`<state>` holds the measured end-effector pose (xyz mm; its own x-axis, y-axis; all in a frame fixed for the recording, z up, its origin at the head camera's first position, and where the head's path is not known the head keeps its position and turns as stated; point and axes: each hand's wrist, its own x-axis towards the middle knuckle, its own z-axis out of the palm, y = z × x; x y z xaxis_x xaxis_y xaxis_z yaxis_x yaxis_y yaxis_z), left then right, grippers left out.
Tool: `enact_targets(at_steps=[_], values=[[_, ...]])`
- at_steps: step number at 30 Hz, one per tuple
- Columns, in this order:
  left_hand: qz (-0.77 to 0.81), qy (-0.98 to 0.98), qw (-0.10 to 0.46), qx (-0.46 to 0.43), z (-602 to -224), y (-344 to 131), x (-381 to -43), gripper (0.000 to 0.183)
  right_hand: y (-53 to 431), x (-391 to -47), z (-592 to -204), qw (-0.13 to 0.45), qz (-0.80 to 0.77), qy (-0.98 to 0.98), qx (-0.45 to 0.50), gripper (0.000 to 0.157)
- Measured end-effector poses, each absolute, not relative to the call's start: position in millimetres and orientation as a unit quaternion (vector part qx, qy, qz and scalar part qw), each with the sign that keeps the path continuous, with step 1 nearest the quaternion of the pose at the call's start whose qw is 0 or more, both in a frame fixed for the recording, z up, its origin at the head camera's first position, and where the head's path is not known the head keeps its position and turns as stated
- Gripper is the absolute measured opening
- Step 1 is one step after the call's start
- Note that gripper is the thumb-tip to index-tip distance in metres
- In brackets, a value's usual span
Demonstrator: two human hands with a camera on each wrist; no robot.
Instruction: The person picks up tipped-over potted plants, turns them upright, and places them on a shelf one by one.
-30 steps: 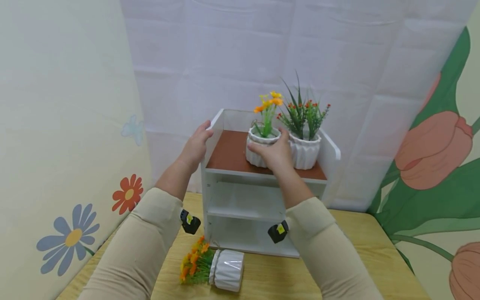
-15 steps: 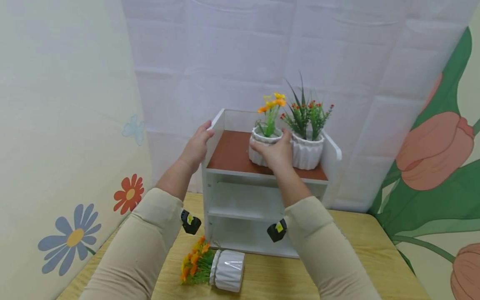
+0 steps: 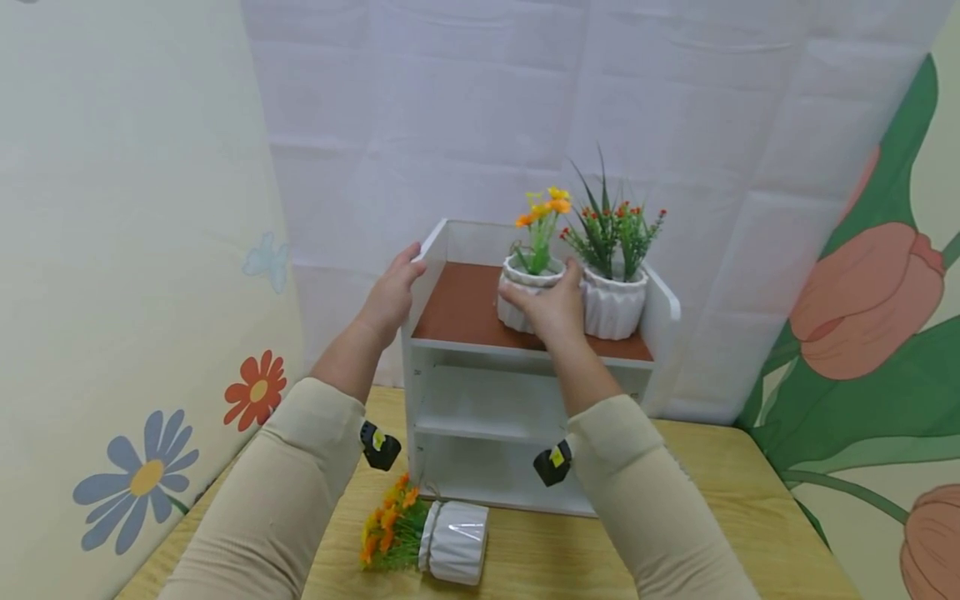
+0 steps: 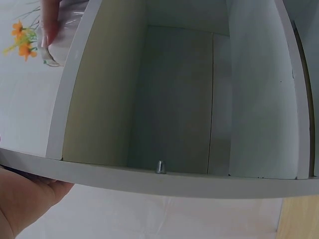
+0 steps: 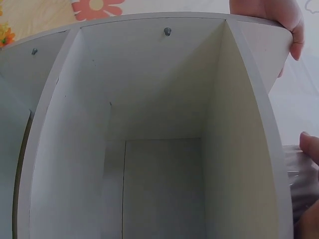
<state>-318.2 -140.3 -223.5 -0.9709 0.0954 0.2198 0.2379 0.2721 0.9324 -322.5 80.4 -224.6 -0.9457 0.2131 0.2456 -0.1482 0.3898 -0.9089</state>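
Okay, creased white cloth backdrop (image 3: 420, 108) behind everything. Cream left wall (image 3: 127, 208) has a painted blue flower (image 3: 146, 477) and red flower (image 3: 257, 390); right side is a mural with pink tulips (image 3: 870, 304). Wood-grain counter (image 3: 720, 483) below. Upright on it, white shelf unit (image 3: 480, 343): brown top board (image 3: 459, 304), raised sides and back, two open levels underneath. Beige sleeves (image 3: 622, 442) come in from the bottom of the head view.

Grassy plant with red flowers, in white ribbed pot (image 3: 615, 310), stands upright at right end of top board, near right side panel (image 3: 663, 304). Orange-flowered plant, in glossy white pot (image 3: 455, 542), lies on its side on counter, in front of unit, flowers pointing left. Yellow-orange flower plant, in small white pot (image 3: 513, 310), is upright on top board, left of the ribbed pot; can't tell if the two touch, hand hides the gap.

Hands apart from each other. Left hand (image 3: 390, 292) clamped on upper edge of unit's left side panel. Right hand (image 3: 558, 308) clamped round the small white pot, thumb across its front. Black device (image 3: 552, 462) with yellow patch at each cuff. Small metal peg (image 4: 160, 167) on inner side wall, left wrist view.
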Motion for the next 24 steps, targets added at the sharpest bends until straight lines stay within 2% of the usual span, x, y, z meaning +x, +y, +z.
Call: enact_targets(at_steps=[11, 24], values=[[-0.596, -0.794, 0.061, -0.107, -224.9, -142.0, -321.9, 0.058, 83.0, -319.2, -221.9, 0.165, 0.555, -0.815, -0.016, 0.117], [-0.596, -0.793, 0.059, -0.11, -225.0, -141.7, -320.8, 0.058, 90.2, -307.3, -220.7, 0.155, 0.585, -0.796, 0.007, 0.114]])
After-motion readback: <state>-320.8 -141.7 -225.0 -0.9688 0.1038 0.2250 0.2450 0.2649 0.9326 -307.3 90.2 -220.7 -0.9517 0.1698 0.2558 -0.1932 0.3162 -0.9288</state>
